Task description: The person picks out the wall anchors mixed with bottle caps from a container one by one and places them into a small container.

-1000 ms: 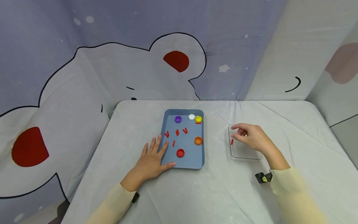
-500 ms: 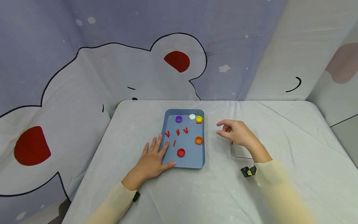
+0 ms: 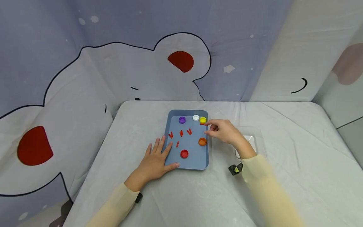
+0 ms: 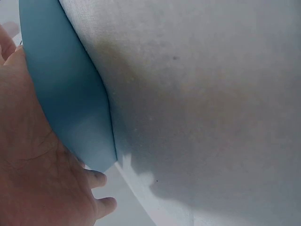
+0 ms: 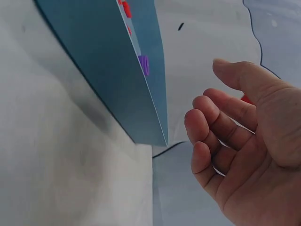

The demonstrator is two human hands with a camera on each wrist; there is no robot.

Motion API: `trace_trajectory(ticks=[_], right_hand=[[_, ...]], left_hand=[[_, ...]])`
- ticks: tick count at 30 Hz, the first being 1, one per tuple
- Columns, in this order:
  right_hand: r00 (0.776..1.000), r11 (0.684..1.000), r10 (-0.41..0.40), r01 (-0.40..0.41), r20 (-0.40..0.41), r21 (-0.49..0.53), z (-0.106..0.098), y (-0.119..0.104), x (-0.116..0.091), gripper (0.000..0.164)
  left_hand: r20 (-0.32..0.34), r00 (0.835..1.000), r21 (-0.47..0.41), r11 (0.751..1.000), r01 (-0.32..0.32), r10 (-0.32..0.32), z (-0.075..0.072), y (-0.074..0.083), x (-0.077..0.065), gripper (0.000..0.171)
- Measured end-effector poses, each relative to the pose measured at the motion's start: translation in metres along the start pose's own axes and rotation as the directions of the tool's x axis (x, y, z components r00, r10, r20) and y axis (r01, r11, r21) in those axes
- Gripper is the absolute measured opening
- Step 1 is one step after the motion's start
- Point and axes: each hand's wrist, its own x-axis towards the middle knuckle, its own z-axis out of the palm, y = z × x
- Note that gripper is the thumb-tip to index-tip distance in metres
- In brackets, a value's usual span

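Observation:
My left hand (image 3: pixel 153 164) rests with spread fingers over the left rim of a blue-grey tray (image 3: pixel 195 160); the left wrist view shows its palm (image 4: pixel 37 155) beside the tray's outer wall (image 4: pixel 70 103). Over the tray's right rim hovers my right hand (image 3: pixel 222 130), thumb and index finger apart, its other fingers loosely curled, nothing visible between them. Its fingertips are near a short red stick (image 3: pixel 202 124) below a yellow round cap (image 3: pixel 202 119). Several more red sticks (image 3: pixel 181 133) lie mid-tray, with a purple cap (image 3: pixel 182 119), white cap (image 3: pixel 196 117), orange cap (image 3: pixel 202 141) and red cap (image 3: pixel 184 154).
A clear shallow plastic box (image 3: pixel 250 138) stands right of the tray, partly behind my right wrist. Both rest on a table with a white cloth (image 3: pixel 181 195). A printed curtain (image 3: pixel 127 69) hangs along the table's back edge.
My right hand has moved left from above the clear box to the tray's right rim. The red stick seen in the box earlier is out of sight. My left hand stays on the tray.

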Motion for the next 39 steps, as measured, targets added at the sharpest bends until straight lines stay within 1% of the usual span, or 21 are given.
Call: trace_trajectory(ticks=[6,14,20,24,29,33,39], right_hand=[[1.0,1.0,0.009,-0.009,0.022,-0.002,0.011,-0.004,0.014,0.034],[0.999,0.999,-0.003,0.005,0.046,-0.032,0.027,0.0,0.032,0.037],[0.998,0.999,0.005,-0.002,0.058,-0.05,0.036,0.001,0.042,0.037],[0.998,0.999,0.0,0.003,0.069,-0.053,0.041,0.001,0.047,0.035],[0.996,0.998,-0.006,0.011,0.085,-0.059,0.047,0.004,0.053,0.035],[0.995,0.993,-0.012,0.024,0.1,-0.113,0.052,0.007,0.058,0.036],[0.993,0.975,0.002,0.023,0.114,-0.22,0.056,0.006,0.063,0.04]], left_hand=[[-0.001,1.0,0.004,1.0,-0.001,0.001,-0.002,0.0,0.0,0.096],[0.001,1.0,-0.016,1.0,-0.004,0.004,-0.003,0.0,-0.001,0.095],[-0.008,1.0,-0.029,1.0,-0.011,0.011,0.0,-0.001,0.001,0.096],[0.008,1.0,-0.02,1.0,0.0,0.0,0.001,0.0,0.001,0.096],[0.004,1.0,-0.005,1.0,-0.005,0.005,0.0,0.0,0.0,0.095],[-0.008,1.0,-0.009,1.0,-0.012,0.012,0.0,0.0,-0.001,0.095],[0.002,1.0,-0.002,1.0,-0.003,0.003,0.0,0.0,0.0,0.095]])
